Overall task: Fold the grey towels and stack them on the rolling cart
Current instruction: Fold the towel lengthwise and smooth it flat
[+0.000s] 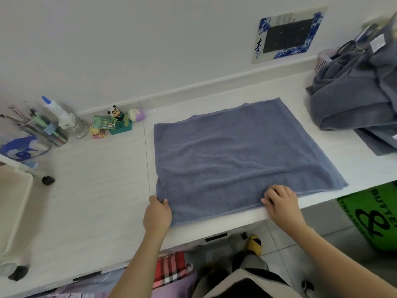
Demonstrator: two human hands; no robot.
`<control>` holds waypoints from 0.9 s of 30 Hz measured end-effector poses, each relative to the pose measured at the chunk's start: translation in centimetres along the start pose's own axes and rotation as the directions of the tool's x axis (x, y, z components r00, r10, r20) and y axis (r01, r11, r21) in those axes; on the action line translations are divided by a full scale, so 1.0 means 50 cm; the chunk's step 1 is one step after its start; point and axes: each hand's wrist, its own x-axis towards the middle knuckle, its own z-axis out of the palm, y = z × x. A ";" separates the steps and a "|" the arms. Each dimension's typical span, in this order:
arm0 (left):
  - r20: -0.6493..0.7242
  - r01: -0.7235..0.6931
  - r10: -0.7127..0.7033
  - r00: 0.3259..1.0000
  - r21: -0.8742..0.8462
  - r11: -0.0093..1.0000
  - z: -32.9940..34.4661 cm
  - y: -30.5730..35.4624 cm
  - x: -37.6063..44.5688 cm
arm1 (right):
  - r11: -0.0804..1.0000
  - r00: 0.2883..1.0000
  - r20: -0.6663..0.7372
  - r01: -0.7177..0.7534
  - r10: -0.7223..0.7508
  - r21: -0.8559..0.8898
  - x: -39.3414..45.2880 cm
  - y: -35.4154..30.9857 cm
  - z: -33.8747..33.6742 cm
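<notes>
— Towel [240, 155]?
— Grey-blue, spread flat on the white counter [96, 190], near edge lined up along the counter's front lip.
— Left hand [158, 214]?
— At the near left corner of the towel, fingers [165, 202] curled over the edge, thumb out on the bare counter; pinching the cloth, by the look of it.
— Right hand [281, 203]?
— Further right along the same near edge, knuckles up, fingers [268, 200] bent down into the cloth and gripping it.
— More towels?
— Heaped pile of grey towels [354, 95] at the far right of the counter, well apart from the flat one, leaning against a pink basket [323, 59].
— Cart?
— White cart [12, 203] at the left edge, only partly in view, black wheels [47, 180] showing.
— Anything else on the counter?
— Panda figure [117, 112] and small toys by the wall, glass jar [78, 127], cup of pens [46, 132] to the left.
— On the wall?
— Blue-bordered picture [287, 35].
— Below?
— Green bag [373, 218] on the tiled floor, yellow slipper [254, 244] near it.
</notes>
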 end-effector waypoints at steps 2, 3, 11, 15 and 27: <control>-0.027 -0.008 0.010 1.000 0.084 0.996 0.007 0.003 -0.008 | 0.997 0.998 0.030 -0.049 0.051 -0.058 -0.001 -0.012 -0.006; -0.071 -0.043 0.052 0.996 0.122 0.992 0.012 0.005 -0.013 | 0.994 0.996 0.034 -0.073 0.076 -0.087 0.003 -0.020 -0.009; 0.187 -0.529 0.503 0.844 0.448 0.721 0.077 -0.020 -0.002 | 0.974 0.951 0.272 -0.090 0.146 -0.208 0.010 -0.045 0.012; 0.095 -0.454 0.463 0.881 0.441 0.774 0.069 0.020 -0.008 | 0.971 0.960 0.225 -0.120 0.166 -0.207 0.045 -0.071 -0.002; 0.178 -0.625 0.629 0.757 0.478 0.617 0.141 0.074 0.047 | 0.960 0.949 0.276 -0.077 0.154 -0.269 0.196 -0.018 0.034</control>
